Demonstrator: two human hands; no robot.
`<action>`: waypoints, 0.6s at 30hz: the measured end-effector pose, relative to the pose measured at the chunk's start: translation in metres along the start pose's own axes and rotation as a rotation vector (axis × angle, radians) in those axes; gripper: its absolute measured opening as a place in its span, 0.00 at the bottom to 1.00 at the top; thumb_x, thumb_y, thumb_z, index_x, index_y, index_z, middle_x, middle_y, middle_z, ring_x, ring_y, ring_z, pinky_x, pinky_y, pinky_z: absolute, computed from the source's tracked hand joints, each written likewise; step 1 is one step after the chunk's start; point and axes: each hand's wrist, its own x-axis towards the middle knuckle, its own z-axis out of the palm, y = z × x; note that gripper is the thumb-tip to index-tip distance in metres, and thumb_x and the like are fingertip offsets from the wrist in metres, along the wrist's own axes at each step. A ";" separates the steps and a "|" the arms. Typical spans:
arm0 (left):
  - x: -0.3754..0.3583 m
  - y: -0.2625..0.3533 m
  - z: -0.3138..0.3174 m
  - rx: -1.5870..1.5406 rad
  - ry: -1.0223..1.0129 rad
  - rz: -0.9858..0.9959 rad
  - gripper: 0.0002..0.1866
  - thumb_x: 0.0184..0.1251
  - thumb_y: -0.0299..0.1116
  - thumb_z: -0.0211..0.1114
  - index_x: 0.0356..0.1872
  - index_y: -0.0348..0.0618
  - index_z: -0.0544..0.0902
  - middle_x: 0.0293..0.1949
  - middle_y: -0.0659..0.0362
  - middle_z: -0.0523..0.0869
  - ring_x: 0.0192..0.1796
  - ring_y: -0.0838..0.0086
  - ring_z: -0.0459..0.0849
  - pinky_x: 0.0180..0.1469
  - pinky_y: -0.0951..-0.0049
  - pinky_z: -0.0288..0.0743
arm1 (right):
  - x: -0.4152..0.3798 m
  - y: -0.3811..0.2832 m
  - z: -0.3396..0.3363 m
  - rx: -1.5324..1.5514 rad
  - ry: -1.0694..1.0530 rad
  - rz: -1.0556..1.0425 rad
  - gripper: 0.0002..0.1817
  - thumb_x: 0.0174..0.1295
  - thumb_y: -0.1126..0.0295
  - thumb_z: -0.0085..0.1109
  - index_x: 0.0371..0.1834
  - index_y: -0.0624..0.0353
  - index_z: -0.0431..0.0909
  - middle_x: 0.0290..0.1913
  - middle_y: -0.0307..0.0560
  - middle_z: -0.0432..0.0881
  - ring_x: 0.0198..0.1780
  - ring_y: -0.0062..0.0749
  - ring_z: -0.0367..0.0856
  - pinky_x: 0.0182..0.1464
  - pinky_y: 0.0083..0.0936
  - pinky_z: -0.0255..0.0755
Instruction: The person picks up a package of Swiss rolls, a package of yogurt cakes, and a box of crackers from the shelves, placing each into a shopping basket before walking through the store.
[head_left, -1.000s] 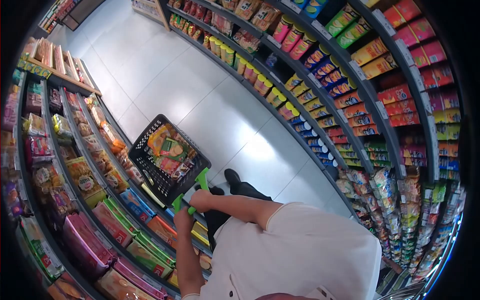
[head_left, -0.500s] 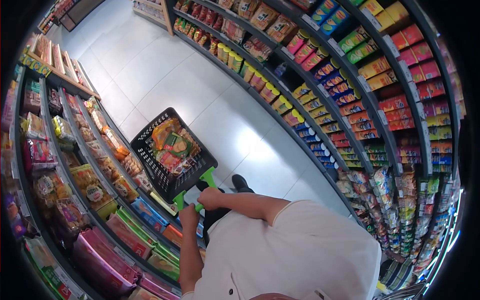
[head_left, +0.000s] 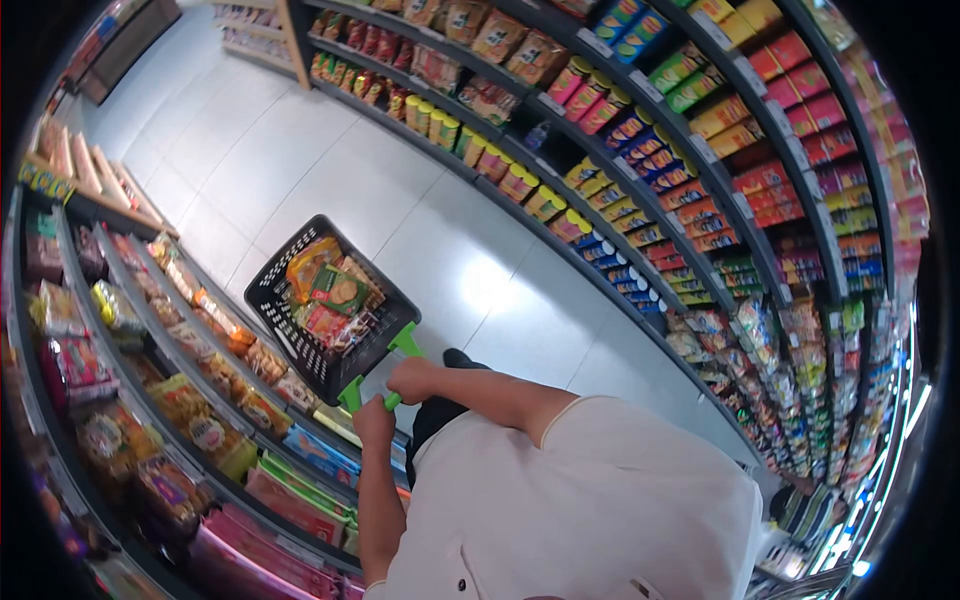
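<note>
Black plastic lattice on the shopping cart basket (head_left: 300, 345), matt; bright green plastic on its handle (head_left: 385, 370), smooth. Glossy foil and printed plastic on the snack packets (head_left: 335, 290) inside. Polished pale floor tiles (head_left: 470, 270), throwing back a lamp glare. Soft matt cloth on the white polo shirt (head_left: 590, 510). Shiny wrappers along the left shelves (head_left: 190, 400).

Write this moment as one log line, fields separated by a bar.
left hand grips green handle | right hand grips same handle | black basket holds snack packs | aisle floor between shelves
</note>
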 end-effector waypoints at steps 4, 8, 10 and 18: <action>0.026 -0.005 -0.014 0.034 -0.005 0.028 0.05 0.68 0.34 0.70 0.36 0.45 0.86 0.32 0.44 0.92 0.39 0.43 0.93 0.45 0.43 0.83 | 0.018 0.009 -0.020 -0.002 0.037 -0.024 0.09 0.53 0.63 0.69 0.34 0.53 0.92 0.33 0.53 0.92 0.39 0.57 0.93 0.43 0.54 0.86; 0.050 -0.017 -0.032 0.053 -0.026 0.033 0.06 0.68 0.35 0.70 0.38 0.44 0.86 0.32 0.43 0.92 0.39 0.42 0.93 0.44 0.43 0.84 | 0.040 0.015 -0.036 -0.028 0.070 -0.048 0.08 0.53 0.63 0.69 0.33 0.52 0.92 0.33 0.53 0.92 0.39 0.57 0.93 0.43 0.54 0.85; 0.058 -0.023 -0.036 0.060 -0.042 0.020 0.06 0.68 0.34 0.71 0.38 0.43 0.86 0.32 0.43 0.92 0.39 0.42 0.93 0.44 0.43 0.84 | 0.050 0.015 -0.039 -0.017 0.111 -0.079 0.08 0.52 0.64 0.69 0.32 0.53 0.93 0.33 0.54 0.92 0.39 0.57 0.93 0.43 0.54 0.86; 0.123 -0.051 -0.088 0.056 -0.041 -0.070 0.09 0.67 0.38 0.73 0.40 0.45 0.87 0.36 0.44 0.93 0.44 0.41 0.93 0.47 0.42 0.84 | 0.120 0.024 -0.092 -0.034 0.082 -0.133 0.09 0.53 0.64 0.70 0.33 0.55 0.94 0.31 0.55 0.92 0.38 0.56 0.94 0.43 0.51 0.87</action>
